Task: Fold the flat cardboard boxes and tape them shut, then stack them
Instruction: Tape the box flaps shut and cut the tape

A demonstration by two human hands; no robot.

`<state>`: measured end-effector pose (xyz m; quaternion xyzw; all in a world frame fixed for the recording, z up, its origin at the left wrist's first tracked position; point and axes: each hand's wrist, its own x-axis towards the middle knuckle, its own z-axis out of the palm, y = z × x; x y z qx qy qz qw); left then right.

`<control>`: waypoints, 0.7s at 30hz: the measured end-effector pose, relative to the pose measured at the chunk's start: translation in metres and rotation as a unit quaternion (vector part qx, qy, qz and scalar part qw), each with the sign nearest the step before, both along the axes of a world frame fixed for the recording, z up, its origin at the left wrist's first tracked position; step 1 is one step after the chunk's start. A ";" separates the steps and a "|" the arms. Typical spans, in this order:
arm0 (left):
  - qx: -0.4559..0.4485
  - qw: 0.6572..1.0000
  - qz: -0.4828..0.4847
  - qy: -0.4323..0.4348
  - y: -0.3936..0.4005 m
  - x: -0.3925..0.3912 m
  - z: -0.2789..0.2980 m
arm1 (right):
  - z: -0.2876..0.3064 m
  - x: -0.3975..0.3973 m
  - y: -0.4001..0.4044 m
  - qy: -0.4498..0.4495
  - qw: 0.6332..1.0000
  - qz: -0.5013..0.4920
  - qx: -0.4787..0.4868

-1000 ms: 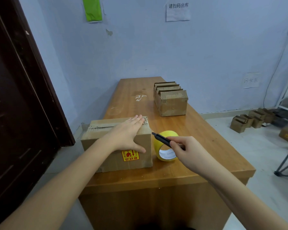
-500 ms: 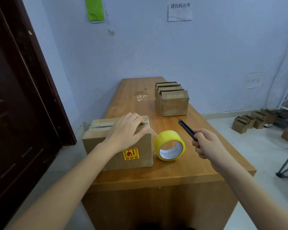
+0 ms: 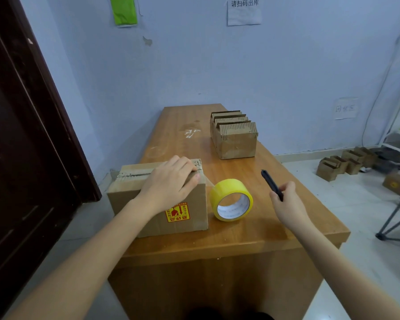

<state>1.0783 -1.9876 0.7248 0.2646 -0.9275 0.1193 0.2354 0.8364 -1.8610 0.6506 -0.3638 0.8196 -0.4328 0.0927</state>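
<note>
Brown cardboard box [image 3: 157, 202] sits at the wooden bench's [image 3: 275, 229] near-left corner; the left hand [image 3: 169, 183] presses flat on its taped top. The right hand [image 3: 286, 202] grips a black cutter [image 3: 271, 184]. Smooth the tape end down firmly; keep the blade clear of the yellow tape roll [image 3: 231, 199].

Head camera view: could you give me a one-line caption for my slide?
Left hand presses a taped cardboard box; right hand holds a black cutter beside yellow tape.

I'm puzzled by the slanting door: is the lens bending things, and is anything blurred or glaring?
Head view: the wide lens bows the door and wall edges; the box, tape and both hands look sharp; light is soft and even, with only faint sheen on the table.
</note>
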 end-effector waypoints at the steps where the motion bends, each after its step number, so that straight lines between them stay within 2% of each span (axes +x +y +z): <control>1: 0.000 1.000 0.000 0.000 0.000 0.000 0.000 | -0.006 -0.002 -0.003 0.047 0.998 -0.024 0.026; 3: 0.001 1.000 -0.001 0.000 0.000 0.000 0.000 | -0.016 -0.006 -0.008 0.114 0.988 -0.082 0.059; 6: -0.002 1.000 -0.003 0.002 -0.001 0.000 -0.001 | -0.026 -0.010 -0.008 0.151 0.978 -0.124 0.071; 11: 0.001 1.000 -0.001 -0.007 0.001 0.000 0.000 | -0.033 -0.011 -0.010 0.200 0.961 -0.104 0.163; 16: 0.004 1.000 0.001 -0.016 0.001 0.001 0.001 | -0.027 -0.011 -0.012 0.182 0.958 -0.109 0.192; 17: 0.010 1.000 0.002 -0.019 0.001 0.001 0.001 | -0.020 -0.011 -0.013 0.191 0.960 -0.109 0.173; 19: 0.021 1.000 0.000 -0.022 0.002 0.002 0.002 | 0.006 -0.009 -0.020 0.209 0.973 -0.070 0.068; 21: 0.052 0.999 0.004 -0.015 0.003 0.002 0.005 | 0.041 -0.001 -0.030 0.230 0.971 0.061 -0.012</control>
